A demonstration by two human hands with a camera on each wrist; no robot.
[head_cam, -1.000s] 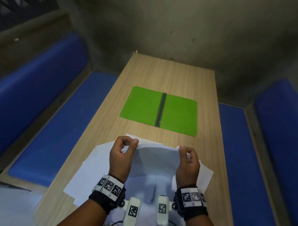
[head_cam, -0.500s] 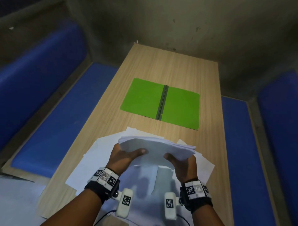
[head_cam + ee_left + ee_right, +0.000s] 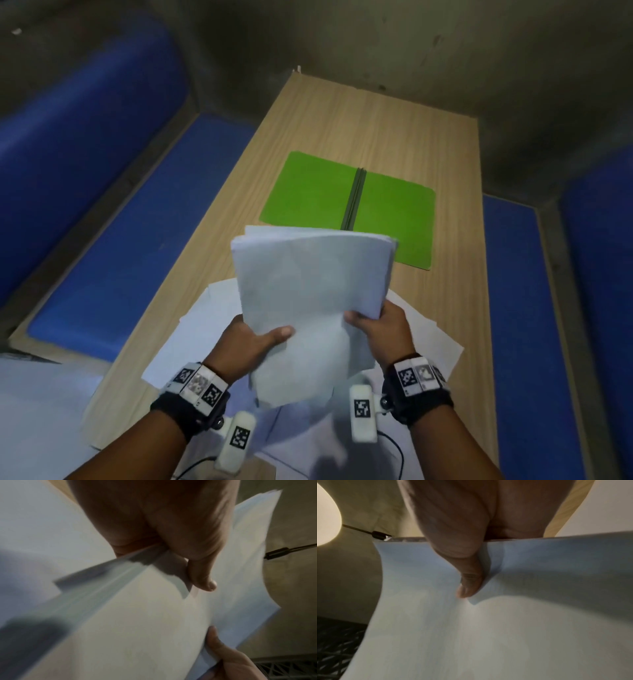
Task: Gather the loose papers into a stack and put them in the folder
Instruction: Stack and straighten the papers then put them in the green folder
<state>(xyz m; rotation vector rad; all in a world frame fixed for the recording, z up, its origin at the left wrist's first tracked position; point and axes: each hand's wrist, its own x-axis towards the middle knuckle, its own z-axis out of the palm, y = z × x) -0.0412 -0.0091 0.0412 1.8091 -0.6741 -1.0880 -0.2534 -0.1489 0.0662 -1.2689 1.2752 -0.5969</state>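
A stack of white papers stands tilted up above the table, its far edge over the near edge of the green folder. The folder lies open and flat on the wooden table. My left hand grips the stack's left side, thumb on top. My right hand pinches its right side. In the left wrist view the thumb presses on the stack. The right wrist view shows the thumb on the sheets. Loose sheets lie under the hands.
Blue padded benches run along both long sides of the table, the right one close by. A grey wall closes off the far end. More white sheets spread to the right of my right hand.
Both hands have lifted the gathered stack off the table and tipped it up and forward toward the folder. The thumbs have shifted from the top edge to the sides.
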